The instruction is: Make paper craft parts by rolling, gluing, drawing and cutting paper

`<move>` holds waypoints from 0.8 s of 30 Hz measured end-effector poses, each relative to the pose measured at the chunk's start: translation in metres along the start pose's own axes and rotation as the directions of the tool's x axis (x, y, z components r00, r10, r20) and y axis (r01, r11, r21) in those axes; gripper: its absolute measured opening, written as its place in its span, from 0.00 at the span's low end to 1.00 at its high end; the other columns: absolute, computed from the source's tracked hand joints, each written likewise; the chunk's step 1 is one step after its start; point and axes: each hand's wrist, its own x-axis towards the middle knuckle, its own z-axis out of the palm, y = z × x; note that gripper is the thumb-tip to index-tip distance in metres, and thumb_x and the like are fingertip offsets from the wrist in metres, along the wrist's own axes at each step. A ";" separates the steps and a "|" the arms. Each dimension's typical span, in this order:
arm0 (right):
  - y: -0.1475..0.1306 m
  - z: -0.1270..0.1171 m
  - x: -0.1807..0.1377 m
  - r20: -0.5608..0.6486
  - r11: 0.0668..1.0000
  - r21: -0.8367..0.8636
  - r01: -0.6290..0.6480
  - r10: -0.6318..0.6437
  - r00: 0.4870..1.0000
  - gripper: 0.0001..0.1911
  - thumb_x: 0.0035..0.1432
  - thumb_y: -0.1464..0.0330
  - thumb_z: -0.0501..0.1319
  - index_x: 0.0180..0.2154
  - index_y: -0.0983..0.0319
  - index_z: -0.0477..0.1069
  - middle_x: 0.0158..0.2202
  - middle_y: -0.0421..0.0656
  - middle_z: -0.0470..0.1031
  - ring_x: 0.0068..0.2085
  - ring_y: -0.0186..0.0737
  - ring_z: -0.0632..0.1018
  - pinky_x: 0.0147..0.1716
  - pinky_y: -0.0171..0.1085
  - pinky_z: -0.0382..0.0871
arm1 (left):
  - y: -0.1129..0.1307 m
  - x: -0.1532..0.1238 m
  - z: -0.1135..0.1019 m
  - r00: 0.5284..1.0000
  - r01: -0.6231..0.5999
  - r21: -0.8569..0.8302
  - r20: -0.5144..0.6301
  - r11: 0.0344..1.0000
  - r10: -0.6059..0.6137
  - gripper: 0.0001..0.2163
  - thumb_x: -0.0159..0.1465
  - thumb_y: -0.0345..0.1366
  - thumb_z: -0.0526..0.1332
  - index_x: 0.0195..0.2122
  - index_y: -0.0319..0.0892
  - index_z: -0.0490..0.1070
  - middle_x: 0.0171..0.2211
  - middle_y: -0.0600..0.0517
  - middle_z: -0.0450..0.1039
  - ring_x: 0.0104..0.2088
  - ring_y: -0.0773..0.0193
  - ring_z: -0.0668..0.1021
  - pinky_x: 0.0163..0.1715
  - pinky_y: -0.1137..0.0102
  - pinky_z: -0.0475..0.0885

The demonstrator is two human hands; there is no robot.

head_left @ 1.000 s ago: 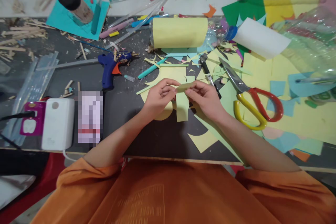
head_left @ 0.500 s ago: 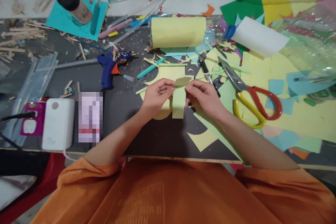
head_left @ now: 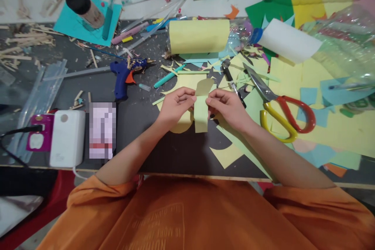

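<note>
My left hand and my right hand both pinch a narrow strip of pale yellow-green paper above the dark table. The strip hangs down between the hands, and its upper end stands up above my fingers in a rounded flap. Fingers of both hands are closed on the strip at its fold. More yellow paper cut-outs lie on the table under my left hand.
Red-and-yellow scissors lie just right of my right hand. A blue glue gun lies to the left, a yellow paper roll behind. A white charger sits at the front left. Paper scraps cover the right side.
The strip's upper end, lying flat between my fingers a second ago, has been bent upward into a standing flap. Both hands drew slightly closer together.
</note>
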 end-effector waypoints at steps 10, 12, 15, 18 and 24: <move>0.003 -0.002 0.000 0.032 1.000 -0.004 0.023 -0.023 0.999 0.14 0.47 0.63 0.70 0.23 0.60 0.66 0.18 0.34 0.71 0.19 0.30 0.74 0.20 0.30 0.70 | 0.000 0.001 -0.001 1.000 0.007 -0.003 0.003 1.000 -0.007 0.14 0.50 0.43 0.71 0.27 0.40 0.70 0.19 0.59 0.70 0.20 0.72 0.75 0.26 0.75 0.75; 0.003 -0.002 0.000 0.026 1.000 -0.015 0.018 -0.017 1.000 0.15 0.47 0.62 0.70 0.23 0.60 0.65 0.18 0.34 0.71 0.18 0.30 0.74 0.19 0.30 0.69 | -0.001 0.001 -0.001 1.000 0.001 0.007 0.008 1.000 -0.001 0.13 0.51 0.42 0.70 0.27 0.41 0.69 0.19 0.59 0.70 0.20 0.72 0.75 0.26 0.75 0.75; 0.002 -0.002 0.000 0.024 0.999 -0.035 0.027 -0.027 0.999 0.14 0.47 0.62 0.69 0.22 0.59 0.65 0.17 0.34 0.70 0.18 0.30 0.73 0.19 0.30 0.69 | -0.003 0.001 -0.001 1.000 -0.017 0.038 0.020 0.999 0.016 0.13 0.52 0.42 0.69 0.29 0.41 0.68 0.20 0.59 0.70 0.21 0.70 0.76 0.26 0.74 0.75; 0.002 -0.002 0.000 0.026 0.999 -0.029 0.035 -0.034 0.999 0.13 0.47 0.63 0.69 0.22 0.59 0.65 0.16 0.32 0.68 0.18 0.29 0.71 0.20 0.30 0.68 | -0.005 0.001 -0.001 0.999 -0.026 0.052 0.039 0.998 0.024 0.12 0.52 0.42 0.69 0.28 0.41 0.68 0.21 0.58 0.72 0.21 0.70 0.77 0.26 0.74 0.75; 0.001 -0.002 -0.001 0.018 0.999 -0.026 0.019 -0.019 1.000 0.11 0.48 0.66 0.66 0.22 0.59 0.64 0.16 0.32 0.66 0.19 0.29 0.71 0.20 0.30 0.68 | -0.006 0.001 -0.001 0.998 -0.046 0.037 0.044 0.998 0.045 0.12 0.52 0.43 0.69 0.29 0.41 0.71 0.22 0.56 0.74 0.23 0.69 0.77 0.26 0.74 0.74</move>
